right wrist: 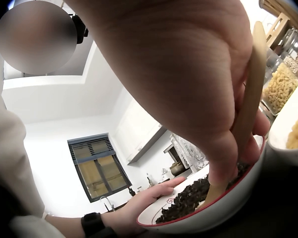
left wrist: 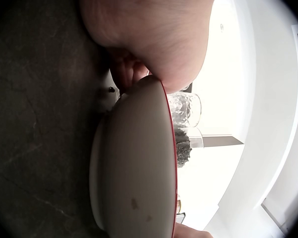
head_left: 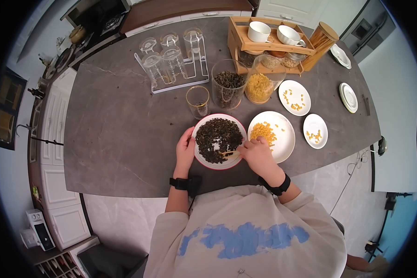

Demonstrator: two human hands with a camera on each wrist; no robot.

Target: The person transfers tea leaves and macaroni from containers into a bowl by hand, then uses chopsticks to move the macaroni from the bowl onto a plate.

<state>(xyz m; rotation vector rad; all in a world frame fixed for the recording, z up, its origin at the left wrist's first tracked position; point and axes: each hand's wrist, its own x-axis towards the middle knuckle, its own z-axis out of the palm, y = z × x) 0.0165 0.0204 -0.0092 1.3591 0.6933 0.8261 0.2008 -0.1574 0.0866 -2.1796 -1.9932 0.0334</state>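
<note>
A white bowl with a red rim holds dark dried bits that look like tea leaves. My left hand grips the bowl's left side, its thumb by the rim and fingers along the outer wall in the left wrist view. Over the bowl's right edge, my right hand pinches a slim wooden utensil. Its lower end lies among the dark bits; fingers partly hide it. Close by on the right, a white plate bears yellow pasta-like pieces.
Two smaller plates carry a few yellow pieces. Behind the bowl stand a small glass, a jar of dark bits and a jar of yellow pieces. Farther back are a glass rack and wooden shelf.
</note>
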